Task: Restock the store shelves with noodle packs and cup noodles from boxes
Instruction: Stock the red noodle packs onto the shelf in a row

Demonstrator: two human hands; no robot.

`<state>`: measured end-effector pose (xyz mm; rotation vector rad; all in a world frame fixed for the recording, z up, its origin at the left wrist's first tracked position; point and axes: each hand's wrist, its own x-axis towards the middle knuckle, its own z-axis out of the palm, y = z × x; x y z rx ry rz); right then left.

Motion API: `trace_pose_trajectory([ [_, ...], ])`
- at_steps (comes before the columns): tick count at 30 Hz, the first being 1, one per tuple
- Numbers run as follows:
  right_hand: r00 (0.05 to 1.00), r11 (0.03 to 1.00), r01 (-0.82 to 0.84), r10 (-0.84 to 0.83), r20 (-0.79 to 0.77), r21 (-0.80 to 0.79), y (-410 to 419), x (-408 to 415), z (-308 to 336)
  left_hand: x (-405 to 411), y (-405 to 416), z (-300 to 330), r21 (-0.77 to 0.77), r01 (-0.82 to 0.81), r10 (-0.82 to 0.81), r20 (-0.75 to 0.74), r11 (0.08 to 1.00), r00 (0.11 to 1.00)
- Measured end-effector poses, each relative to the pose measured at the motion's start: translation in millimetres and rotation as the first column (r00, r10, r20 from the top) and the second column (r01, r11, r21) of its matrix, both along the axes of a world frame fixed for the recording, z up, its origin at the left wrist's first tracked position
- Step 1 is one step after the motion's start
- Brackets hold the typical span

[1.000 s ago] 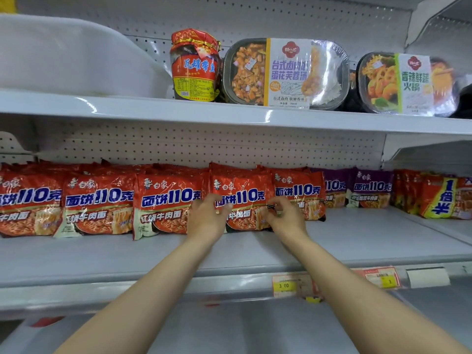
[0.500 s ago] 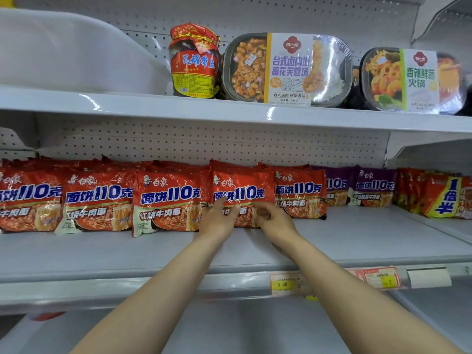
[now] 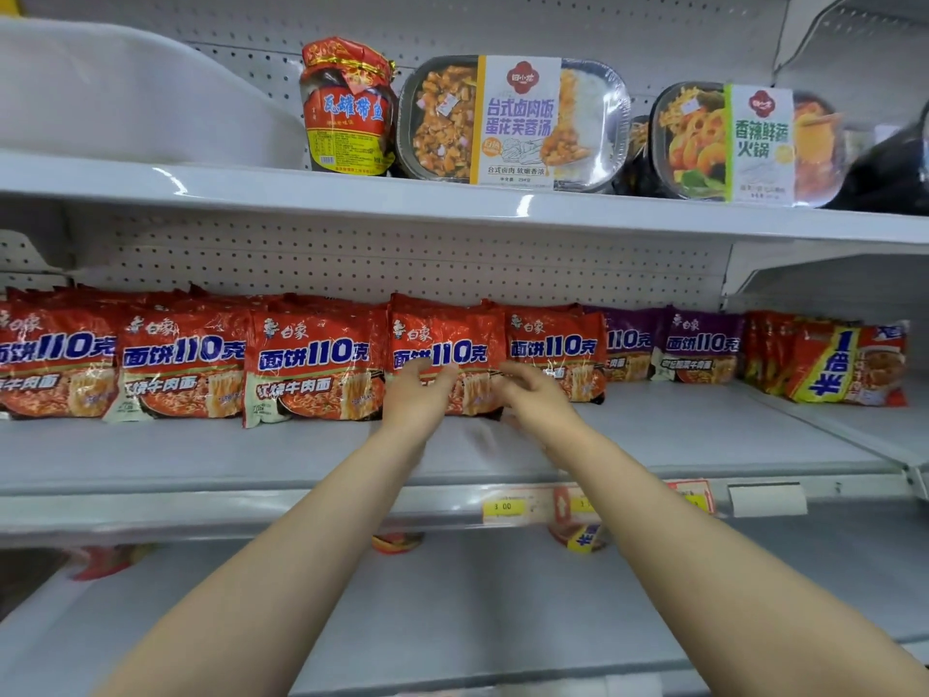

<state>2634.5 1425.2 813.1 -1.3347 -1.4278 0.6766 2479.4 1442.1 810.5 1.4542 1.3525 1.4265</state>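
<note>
A row of red noodle packs stands upright along the back of the middle shelf [image 3: 704, 440]. Both my hands are at the red noodle pack [image 3: 445, 344] in the middle of the row. My left hand [image 3: 414, 397] lies with straight fingers against the pack's lower left front. My right hand [image 3: 535, 397] hovers with relaxed fingers at its lower right corner, blurred, and grips nothing that I can see. More red packs [image 3: 311, 364] stand to the left, and another red pack [image 3: 555, 349] to the right.
Purple noodle packs [image 3: 701, 344] and red-and-yellow packs [image 3: 844, 364] continue the row to the right. The top shelf carries a red jar [image 3: 347, 108] and two boxed meals [image 3: 513, 120]. Price tags [image 3: 507, 505] sit on the shelf edge. Cup noodles [image 3: 583, 540] show on the shelf below.
My hands slid from the pack's sides down to its lower edge; my right hand's fingers have loosened off it. The pack stands in line with the row.
</note>
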Motion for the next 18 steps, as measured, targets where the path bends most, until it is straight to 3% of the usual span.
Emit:
trace_pose_trajectory([
  [7, 0.997, 1.0, -0.015, 0.015, -0.074, -0.007, -44, 28, 8, 35, -47, 1, 0.021, 0.0, -0.005, 0.206, 1.0, 0.978],
  [18, 0.992, 0.999, -0.048, 0.047, -0.12, -0.007, -122, 72, -23, 72, -126, -38, -0.031, -0.059, 0.066, 0.293, 0.998, 0.954],
])
